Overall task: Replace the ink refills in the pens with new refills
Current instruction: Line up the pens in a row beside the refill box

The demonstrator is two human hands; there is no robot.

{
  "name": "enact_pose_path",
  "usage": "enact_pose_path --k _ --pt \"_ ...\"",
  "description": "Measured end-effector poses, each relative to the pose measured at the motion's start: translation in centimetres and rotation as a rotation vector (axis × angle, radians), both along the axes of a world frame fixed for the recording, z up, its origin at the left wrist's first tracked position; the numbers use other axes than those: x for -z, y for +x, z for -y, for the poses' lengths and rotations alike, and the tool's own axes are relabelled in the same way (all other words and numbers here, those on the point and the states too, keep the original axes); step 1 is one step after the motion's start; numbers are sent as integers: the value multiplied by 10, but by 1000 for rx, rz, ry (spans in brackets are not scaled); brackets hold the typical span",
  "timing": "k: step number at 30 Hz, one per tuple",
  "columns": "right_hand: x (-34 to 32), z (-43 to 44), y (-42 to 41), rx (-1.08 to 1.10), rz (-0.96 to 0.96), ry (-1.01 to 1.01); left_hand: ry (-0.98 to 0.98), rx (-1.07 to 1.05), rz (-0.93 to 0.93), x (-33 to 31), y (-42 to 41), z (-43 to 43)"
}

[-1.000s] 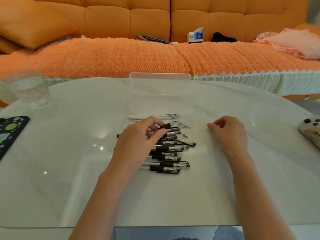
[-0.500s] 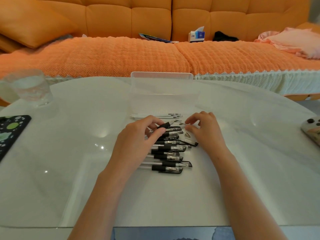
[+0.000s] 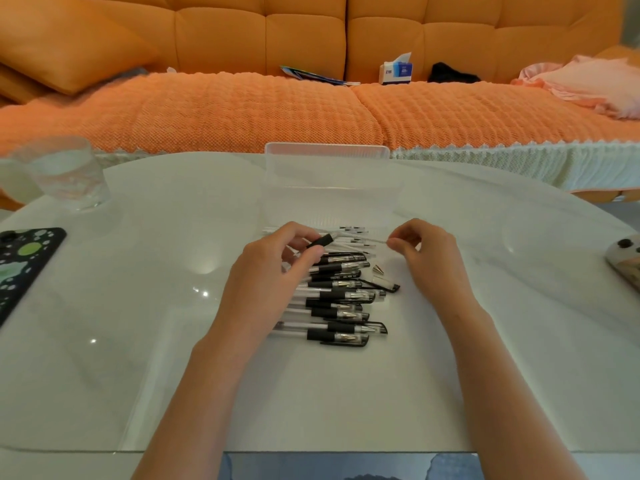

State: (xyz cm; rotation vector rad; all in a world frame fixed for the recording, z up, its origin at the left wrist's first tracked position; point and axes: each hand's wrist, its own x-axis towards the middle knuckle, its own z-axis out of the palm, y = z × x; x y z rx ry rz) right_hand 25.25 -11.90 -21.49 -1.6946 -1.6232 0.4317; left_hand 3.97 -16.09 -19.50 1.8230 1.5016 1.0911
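Note:
My left hand [image 3: 277,268] grips a pen barrel [image 3: 320,241] by its black grip section, above a pile of several black-and-clear gel pens [image 3: 341,299] on the white table. My right hand [image 3: 426,258] pinches the end of a thin clear refill [image 3: 360,238] that runs from the barrel's open end toward it. A loose metal pen tip [image 3: 378,270] and a loose pen cap [image 3: 386,284] lie on the table below my right hand. Several refills [image 3: 353,230] lie in a row behind the pile.
A clear plastic box [image 3: 329,181] stands open behind the pens. A glass of water [image 3: 65,174] sits far left, a phone in a spotted case [image 3: 24,265] at the left edge, a game controller [image 3: 625,261] at the right edge. An orange sofa lies beyond.
My right hand came left to the barrel's open end, took hold of the refill, and now has drawn back to the right with the refill stretched between both hands. My left hand stayed over the pile.

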Motion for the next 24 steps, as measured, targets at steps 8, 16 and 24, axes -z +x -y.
enact_pose_path --k 8,16,24 --pt "-23 17 5 -154 -310 116 41 -83 263 -10 -10 0" --pt "-24 19 0 -197 -335 112 37 -101 273 -13 -16 1" --pt "-27 20 -1 -203 -334 111 28 -99 273 -12 -16 0"
